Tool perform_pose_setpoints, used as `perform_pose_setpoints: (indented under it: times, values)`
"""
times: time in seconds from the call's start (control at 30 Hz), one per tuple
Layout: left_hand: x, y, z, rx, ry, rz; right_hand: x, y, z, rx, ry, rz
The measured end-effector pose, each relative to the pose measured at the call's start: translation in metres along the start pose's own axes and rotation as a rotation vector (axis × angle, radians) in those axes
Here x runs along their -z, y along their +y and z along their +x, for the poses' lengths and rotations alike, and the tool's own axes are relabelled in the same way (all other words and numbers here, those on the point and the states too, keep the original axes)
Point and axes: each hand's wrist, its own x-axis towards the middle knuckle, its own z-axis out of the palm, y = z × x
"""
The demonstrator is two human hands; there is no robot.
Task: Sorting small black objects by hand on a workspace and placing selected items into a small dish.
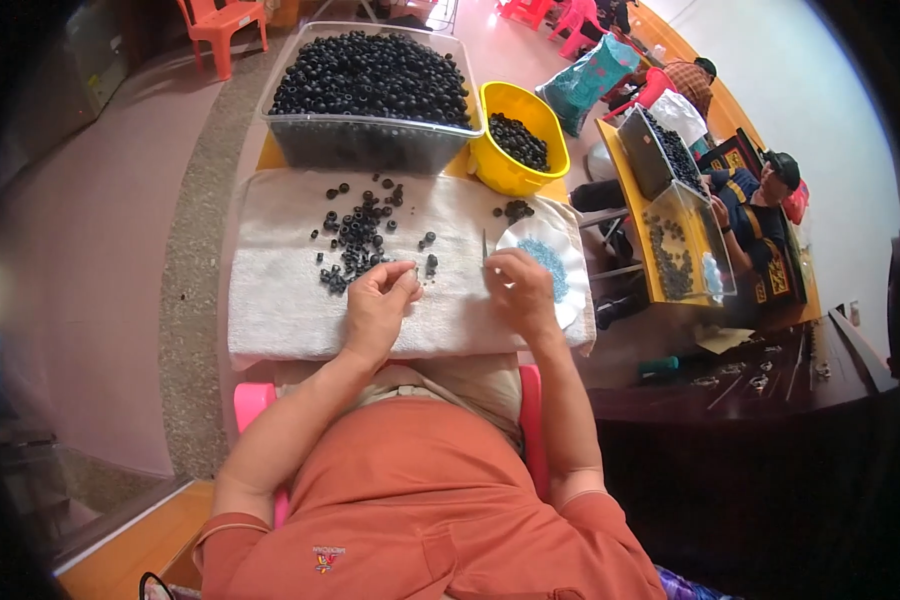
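Over the white cloth (280,315) my left hand (378,310) is closed in a pinch; what sits at its fingertips is too small to make out. To its right my right hand (522,288) is closed around a slim, pointed metal tool (485,246), whose tip points away from me. Partly under that hand lies a white dish with a wavy rim (573,268), holding small pale-blue pieces (543,262). Loose small black ring-shaped parts (358,235) are scattered beyond my left hand. A smaller cluster of black parts (515,210) lies beyond the dish.
A big clear bin (360,145) full of black parts stands at the far side, beside a yellow basin (510,180) with more. At right, another person (760,215) sits by a table with clear bins (690,235). An orange chair (222,30) stands far left.
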Motion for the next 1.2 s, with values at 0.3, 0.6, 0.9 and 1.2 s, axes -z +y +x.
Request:
perform_pose_setpoints:
  times: [0.3,0.6,0.9,1.2]
  values:
    - [0.000,-0.001,0.002,-0.031,-0.021,0.046,0.061,0.037,-0.027,-0.248,-0.247,-0.220]
    - [0.001,-0.003,0.003,-0.059,-0.042,0.007,0.052,0.035,-0.022,-0.193,-0.317,-0.313]
    - [0.000,0.001,0.001,-0.058,-0.042,0.038,0.045,0.044,-0.015,-0.162,-0.375,-0.306]
    - [0.001,-0.002,0.002,-0.067,-0.054,0.041,0.044,0.042,-0.017,-0.144,-0.354,-0.302]
